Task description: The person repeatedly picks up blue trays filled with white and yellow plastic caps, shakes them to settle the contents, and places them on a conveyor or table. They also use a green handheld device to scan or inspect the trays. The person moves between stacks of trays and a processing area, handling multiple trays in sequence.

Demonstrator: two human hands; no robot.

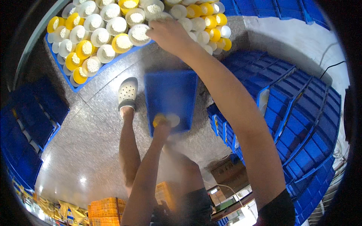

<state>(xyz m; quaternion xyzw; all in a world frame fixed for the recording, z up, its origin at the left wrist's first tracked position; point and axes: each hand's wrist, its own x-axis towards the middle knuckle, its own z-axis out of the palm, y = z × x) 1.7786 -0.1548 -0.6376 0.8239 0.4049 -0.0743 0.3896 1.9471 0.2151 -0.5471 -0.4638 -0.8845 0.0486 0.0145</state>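
Observation:
Rows of white and yellow plastic cups fill a blue tray at the top; many hold small white pellets. My right hand reaches far forward, its fingers bent at the rim of a white cup full of pellets. Below it, a deep blue crate sits on the floor between my legs. My left hand is down at the crate's near end, against a yellow cup and a white cup. Its fingers are blurred and mostly hidden.
Stacked blue crates rise on the right, and more blue crates stand at the left. Orange crates are behind me near the lower edge. My clog-covered foot is beside the floor crate. Further cups stand at the upper right.

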